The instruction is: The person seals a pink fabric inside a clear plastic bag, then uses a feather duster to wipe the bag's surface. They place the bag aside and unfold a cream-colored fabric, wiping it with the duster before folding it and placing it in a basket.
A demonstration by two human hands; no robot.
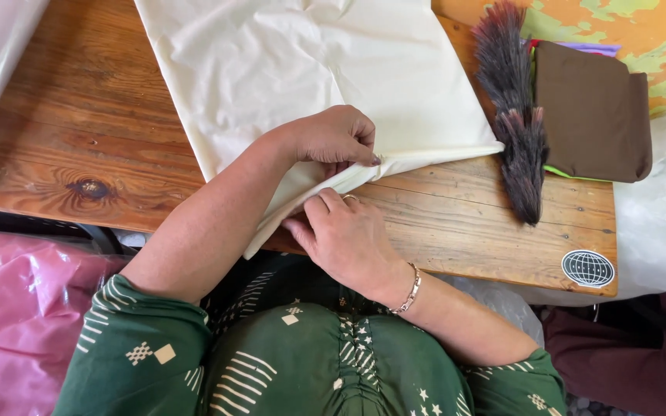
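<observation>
A worn wooden plank desk [456, 231] carries a large cream cotton cloth [310, 69]. Its near edge is folded over only around the hands. The left hand [337, 139] pinches that fold, grip closed on it. The right hand [348, 239] presses just below. The edge towards the dark feather tuft [518, 131] looks unfinished.

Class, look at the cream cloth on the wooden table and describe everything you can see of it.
The cream cloth is a smooth, thin-looking sheet, lightly creased, spread flat across the wooden table. Its near edge is folded into a narrow hem. The left hand presses that fold; the right hand pinches it where it overhangs the table edge. Its right corner touches a dark feathery brush.
</observation>
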